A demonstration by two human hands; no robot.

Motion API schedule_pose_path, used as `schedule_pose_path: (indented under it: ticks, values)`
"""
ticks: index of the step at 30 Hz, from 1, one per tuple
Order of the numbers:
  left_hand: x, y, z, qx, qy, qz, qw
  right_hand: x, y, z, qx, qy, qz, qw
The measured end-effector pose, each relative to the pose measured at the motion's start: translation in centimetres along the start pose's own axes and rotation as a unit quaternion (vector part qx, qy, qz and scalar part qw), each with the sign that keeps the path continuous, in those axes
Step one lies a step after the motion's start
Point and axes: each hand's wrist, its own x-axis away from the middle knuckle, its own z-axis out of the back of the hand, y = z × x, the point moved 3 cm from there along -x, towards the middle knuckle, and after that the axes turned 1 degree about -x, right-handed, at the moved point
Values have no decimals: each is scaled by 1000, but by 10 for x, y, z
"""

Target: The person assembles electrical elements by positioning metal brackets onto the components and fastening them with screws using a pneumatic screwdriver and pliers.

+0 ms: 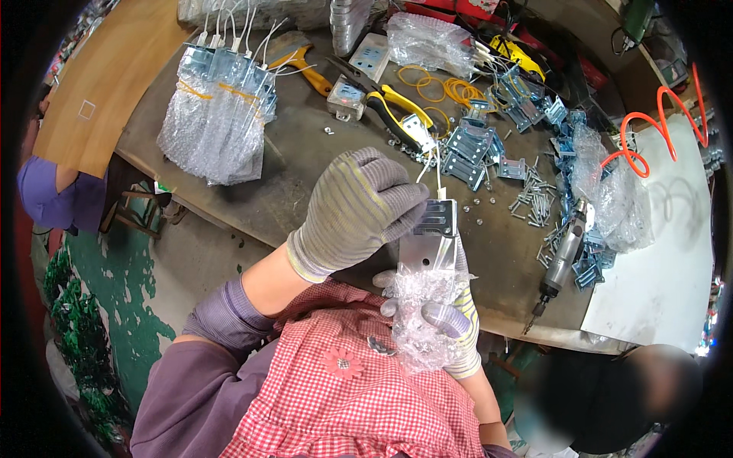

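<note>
My left hand (353,204), in a grey striped glove, is closed with fingertips pinched against the left edge of a blue-silver metal bracket (438,220). Whatever those fingertips hold is hidden. The bracket sits at the top of a flat silver metal piece (426,256) with two white wires (439,172) rising from it. Bubble wrap (424,320) surrounds the lower part of this piece. From below and the right, my right hand (458,328), also gloved, grips the wrapped part in front of my red checked apron. Its thumb lies over the wrap.
Beyond my hands lie yellow-handled pliers (398,114), yellow rubber bands (463,91), loose brackets (469,145) and screws (537,200). A power screwdriver (565,256) lies at right, under a coiled orange hose (637,156). Bundled wrapped pieces (214,137) lie at far left. A blurred person is at lower right.
</note>
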Motion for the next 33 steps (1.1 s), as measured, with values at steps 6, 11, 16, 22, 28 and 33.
schedule_pose_path:
  ticks: [6, 11, 16, 22, 28, 33]
  values:
    - [1, -8, 2, 19, -26, 51, 998, -7, 4, -12, 82, 40, 22, 996]
    - [32, 20, 3, 43, -100, 23, 994, -9, 16, -22, 383, -10, 192, 904]
    - [54, 9, -11, 89, -221, 101, 966, -10, 8, -27, 785, 68, 260, 558]
    - [55, 4, -16, 119, -229, 123, 958, 18, -66, 17, 700, 186, 324, 608]
    - [47, 5, -12, 142, -181, 86, 969, 59, -150, 110, 780, 510, 236, 276]
    - [50, 2, -15, 146, -213, 132, 957, 62, -145, 124, 478, 415, 382, 673]
